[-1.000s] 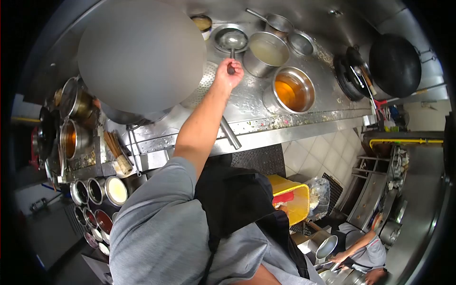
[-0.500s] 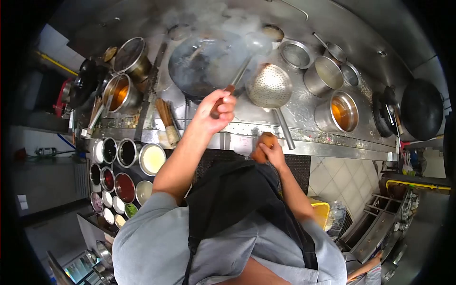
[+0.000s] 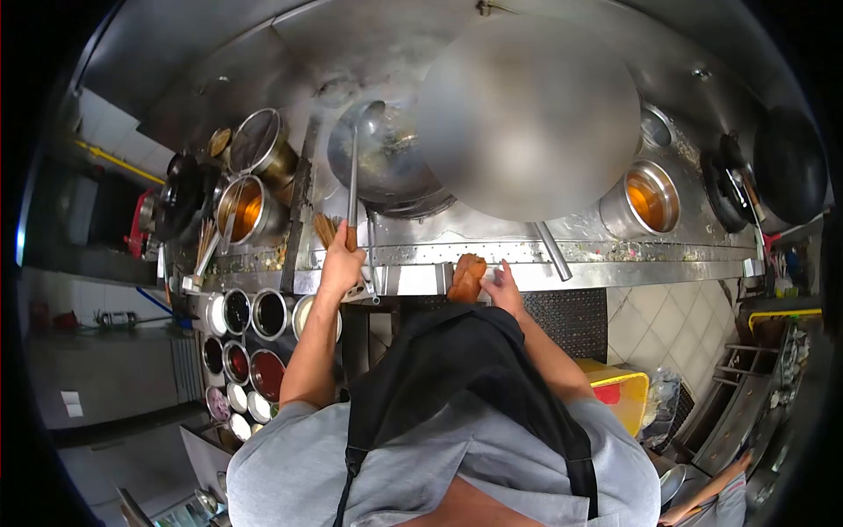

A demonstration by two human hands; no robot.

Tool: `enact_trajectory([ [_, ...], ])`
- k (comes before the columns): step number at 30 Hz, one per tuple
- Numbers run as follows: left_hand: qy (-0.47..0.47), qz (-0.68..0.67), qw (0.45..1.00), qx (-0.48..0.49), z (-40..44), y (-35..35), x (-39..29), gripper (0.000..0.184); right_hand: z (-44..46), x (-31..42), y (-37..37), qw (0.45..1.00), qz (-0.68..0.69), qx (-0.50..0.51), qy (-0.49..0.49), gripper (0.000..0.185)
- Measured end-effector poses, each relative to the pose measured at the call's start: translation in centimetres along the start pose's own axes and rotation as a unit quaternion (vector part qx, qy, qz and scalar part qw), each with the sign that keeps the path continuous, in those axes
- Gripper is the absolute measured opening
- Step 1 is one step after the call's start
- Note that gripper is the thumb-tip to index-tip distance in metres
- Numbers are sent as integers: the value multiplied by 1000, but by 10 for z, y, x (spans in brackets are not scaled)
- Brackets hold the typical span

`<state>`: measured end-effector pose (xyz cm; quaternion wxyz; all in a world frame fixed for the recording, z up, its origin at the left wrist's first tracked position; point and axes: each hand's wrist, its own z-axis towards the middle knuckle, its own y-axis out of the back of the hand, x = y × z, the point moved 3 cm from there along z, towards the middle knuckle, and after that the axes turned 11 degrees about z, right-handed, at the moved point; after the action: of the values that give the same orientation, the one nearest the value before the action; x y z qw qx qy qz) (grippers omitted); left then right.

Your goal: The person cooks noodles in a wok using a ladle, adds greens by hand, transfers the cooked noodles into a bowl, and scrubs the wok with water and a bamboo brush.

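Observation:
My left hand point(image 3: 339, 270) is closed round the wooden handle of a long metal ladle point(image 3: 354, 184). The ladle's bowl rests over the left part of a dark wok point(image 3: 386, 167), with some steam and a little unclear yellowish stuff inside. My right hand point(image 3: 504, 292) has its fingers apart, just right of a folded orange-brown cloth point(image 3: 467, 277) at the counter's front edge. Beside my left hand lies a bamboo brush point(image 3: 326, 230), partly hidden. The metal handle point(image 3: 552, 250) of the perforated strainer sticks out below a large grey blur that hides the strainer's bowl.
A steel pot of amber liquid point(image 3: 650, 202) stands to the right, another pot of amber liquid point(image 3: 248, 209) to the left. Several sauce tins point(image 3: 268, 314) sit at lower left. Dark woks point(image 3: 790, 167) hang at far right. A co-worker's arm point(image 3: 716, 492) shows at lower right.
My left hand has moved left and down, and the ladle's bowl has swung left over the wok. My right hand has let go of the cloth. A grey blur now covers the strainer and pots.

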<state>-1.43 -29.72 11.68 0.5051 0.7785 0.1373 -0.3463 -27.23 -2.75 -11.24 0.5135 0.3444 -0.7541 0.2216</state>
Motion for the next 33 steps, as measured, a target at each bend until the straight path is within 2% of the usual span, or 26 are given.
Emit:
enact_trajectory([
  [1,-50,15,998,-35,12,-5,-6,78,-17,5,16,998,49,-26,-27,97],
  [2,-100,28,992,-69,31,-16,-9,77,-27,-7,40,998,38,-40,-30,92],
  [4,-273,42,943,-184,56,-30,-57,76,-49,-43,92,994,-29,-104,-24,86],
  [5,-107,-60,992,-39,39,-24,-128,78,-65,-55,116,991,-17,-120,-53,84],
  [7,-157,-126,980,5,70,-43,-195,77,-96,-78,160,981,1,-154,-116,81],
  [10,-222,-233,944,73,127,-79,-297,84,-138,-135,221,959,30,-204,-196,77],
  [12,-243,-200,945,91,165,-101,-361,86,-156,-198,261,946,63,-237,-214,74],
  [14,-258,-181,942,118,204,-128,-406,85,-180,-288,307,964,-78,-187,-175,75],
  [15,-259,-160,944,126,217,-137,-420,85,-192,-239,301,945,-22,-218,-241,73],
  [16,-238,-149,947,153,221,-140,-425,85,-206,-184,293,918,33,-254,-303,72],
  [19,-175,-119,944,253,228,-128,-429,86,-220,-206,311,896,84,-250,-357,80],
  [22,-164,-119,945,255,192,-89,-390,84,-222,-220,328,898,82,-246,-354,77],
  [24,-173,-126,952,219,154,-71,-371,79,-218,-223,334,900,63,-240,-357,74],
  [27,-201,40,975,83,101,-49,-355,68,-199,-205,349,907,38,-189,-375,70],
  [28,-194,91,975,52,84,-37,-354,65,-190,-202,355,922,26,-174,-346,66],
  [29,-186,143,972,22,72,-28,-351,63,-181,-215,365,932,6,-151,-328,67],
  [30,-230,176,957,-19,68,-21,-341,62,-166,-249,381,942,-14,-128,-311,69],
  [32,-317,243,911,-98,70,-6,-321,61,-142,-220,392,937,-35,-132,-322,70],
  [33,-296,275,910,-90,64,-8,-330,62,-130,-199,396,933,-40,-135,-330,71],
])
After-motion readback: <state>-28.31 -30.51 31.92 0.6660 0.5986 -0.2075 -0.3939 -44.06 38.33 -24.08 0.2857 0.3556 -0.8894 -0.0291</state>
